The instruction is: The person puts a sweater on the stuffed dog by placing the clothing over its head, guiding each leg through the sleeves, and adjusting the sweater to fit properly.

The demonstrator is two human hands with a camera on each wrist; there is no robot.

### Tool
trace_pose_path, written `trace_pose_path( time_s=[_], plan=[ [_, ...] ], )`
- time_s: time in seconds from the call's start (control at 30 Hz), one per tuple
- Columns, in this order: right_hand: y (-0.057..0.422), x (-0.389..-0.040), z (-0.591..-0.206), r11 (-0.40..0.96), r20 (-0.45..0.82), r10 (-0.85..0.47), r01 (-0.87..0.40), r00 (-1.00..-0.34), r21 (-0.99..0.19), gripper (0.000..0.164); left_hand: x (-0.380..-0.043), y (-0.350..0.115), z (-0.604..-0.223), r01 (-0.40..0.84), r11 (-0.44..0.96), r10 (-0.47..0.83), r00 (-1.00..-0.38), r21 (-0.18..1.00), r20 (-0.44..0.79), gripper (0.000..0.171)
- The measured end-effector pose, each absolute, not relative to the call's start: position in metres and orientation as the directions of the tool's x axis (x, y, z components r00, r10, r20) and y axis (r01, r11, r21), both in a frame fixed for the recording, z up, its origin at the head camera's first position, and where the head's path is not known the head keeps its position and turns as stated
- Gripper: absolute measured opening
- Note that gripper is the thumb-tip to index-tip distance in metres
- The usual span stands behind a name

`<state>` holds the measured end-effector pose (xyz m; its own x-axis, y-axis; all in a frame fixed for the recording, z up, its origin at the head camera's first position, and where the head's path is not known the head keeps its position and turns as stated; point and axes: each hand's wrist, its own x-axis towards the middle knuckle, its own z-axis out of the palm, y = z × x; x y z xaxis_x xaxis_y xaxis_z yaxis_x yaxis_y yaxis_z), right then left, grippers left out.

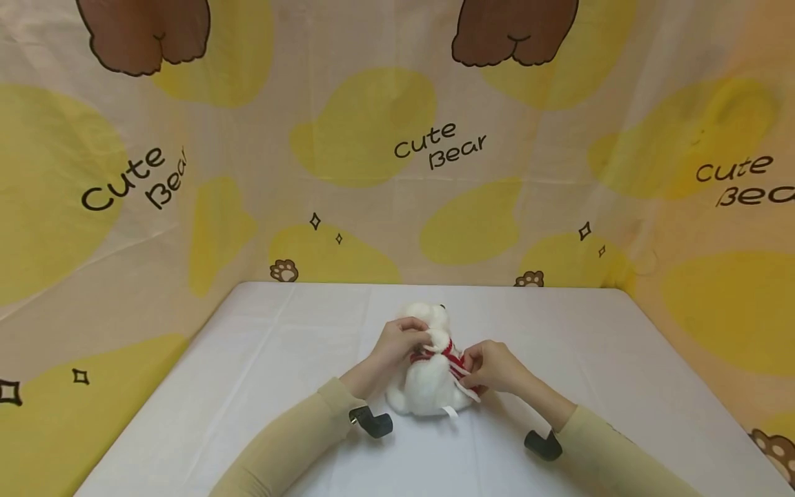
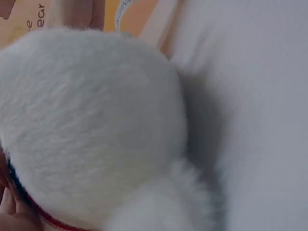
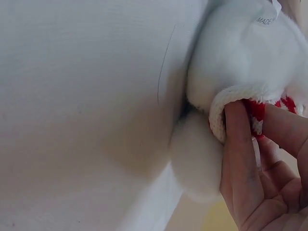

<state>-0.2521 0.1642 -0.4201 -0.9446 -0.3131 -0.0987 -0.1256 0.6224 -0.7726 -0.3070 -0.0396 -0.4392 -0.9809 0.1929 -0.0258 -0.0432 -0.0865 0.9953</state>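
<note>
A white plush toy sits on the table with its back toward me and a white tag low behind. It wears a red-and-white striped knitted garment, bunched around its upper body. My left hand grips the toy around the neck, just under the head. In the left wrist view, white fur fills much of the picture, with fingers beside a red trim at the lower left. My right hand pinches the garment's edge, one finger tucked under the white knit hem.
The toy stands on a white-covered table. Patterned cloth with bear prints hangs behind it and along both sides. Black mounts stick out from each wrist, low over the tabletop.
</note>
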Motion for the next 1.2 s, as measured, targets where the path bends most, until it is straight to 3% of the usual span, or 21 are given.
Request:
trace_pose_path(
  time_s=[0.47,0.63,0.77,0.87,0.97,1.07,1.2],
  plan=[
    [0.166,-0.254,-0.424,0.570,-0.061,-0.347,-0.159,-0.936,-0.806,0.022,-0.303,-0.038,-0.443,-0.126,-0.311,0.181,-0.981,0.942,-0.071,0.021],
    [0.165,-0.256,-0.424,0.554,-0.055,-0.349,-0.158,-0.936,-0.817,0.022,-0.302,-0.041,-0.446,-0.120,-0.343,0.180,-0.982,0.932,-0.060,0.023],
    [0.166,-0.257,-0.425,0.554,-0.065,-0.339,-0.143,-0.939,-0.821,0.023,-0.304,-0.047,-0.447,-0.122,-0.320,0.263,-0.964,0.939,-0.036,0.025],
    [0.166,-0.258,-0.426,0.551,-0.063,-0.333,-0.140,-0.941,-0.823,0.023,-0.307,-0.055,-0.441,-0.022,-0.189,0.374,-0.926,0.982,0.051,0.021],
    [0.165,-0.258,-0.427,0.535,-0.049,-0.336,-0.148,-0.940,-0.832,0.023,-0.309,-0.062,-0.430,0.213,0.032,0.475,-0.863,0.977,0.173,0.021],
    [0.165,-0.259,-0.428,0.527,-0.047,-0.339,-0.148,-0.940,-0.837,0.022,-0.308,-0.065,-0.417,0.427,0.230,0.560,-0.793,0.874,0.240,0.026],
    [0.167,-0.260,-0.428,0.534,-0.048,-0.336,-0.149,-0.941,-0.832,0.022,-0.307,-0.063,-0.405,0.623,0.351,0.654,-0.697,0.699,0.293,0.031]
  ],
)
